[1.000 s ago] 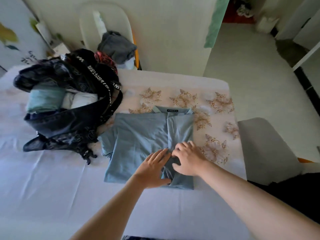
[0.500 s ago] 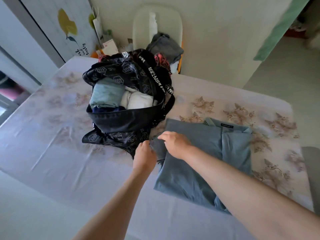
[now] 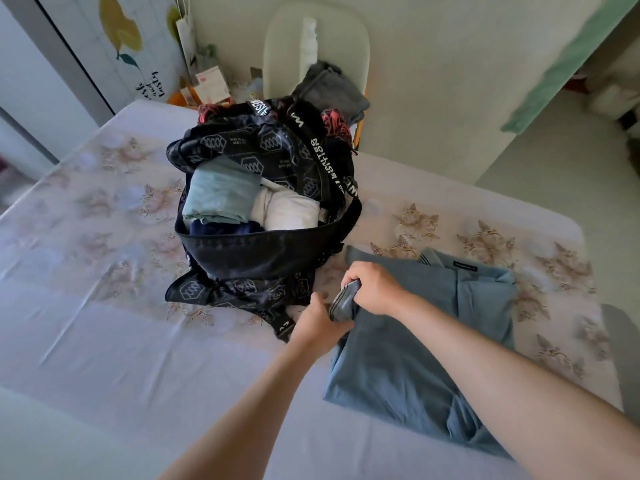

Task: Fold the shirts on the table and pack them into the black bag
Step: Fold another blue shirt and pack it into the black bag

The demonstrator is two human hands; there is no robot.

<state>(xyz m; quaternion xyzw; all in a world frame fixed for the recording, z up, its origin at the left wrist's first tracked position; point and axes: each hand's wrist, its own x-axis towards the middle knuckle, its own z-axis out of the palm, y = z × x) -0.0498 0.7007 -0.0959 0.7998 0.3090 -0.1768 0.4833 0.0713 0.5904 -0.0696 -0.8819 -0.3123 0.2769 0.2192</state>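
Note:
A blue-grey polo shirt lies partly folded on the table, collar away from me. My right hand grips its left sleeve, bunched and lifted off the cloth. My left hand pinches the same sleeve from below at its hem. The black bag stands open just left of the shirt, holding a pale teal roll, a white roll and a dark blue piece.
The table wears a pale cloth with floral prints. A white chair with grey clothing stands behind the bag against the wall. Small boxes sit by the wall at the back left. A grey seat edge shows at far right.
Both hands left the shirt's right fold and moved to its left sleeve, which they now grip and lift. My head turned left, so the bag sits near the centre of view.

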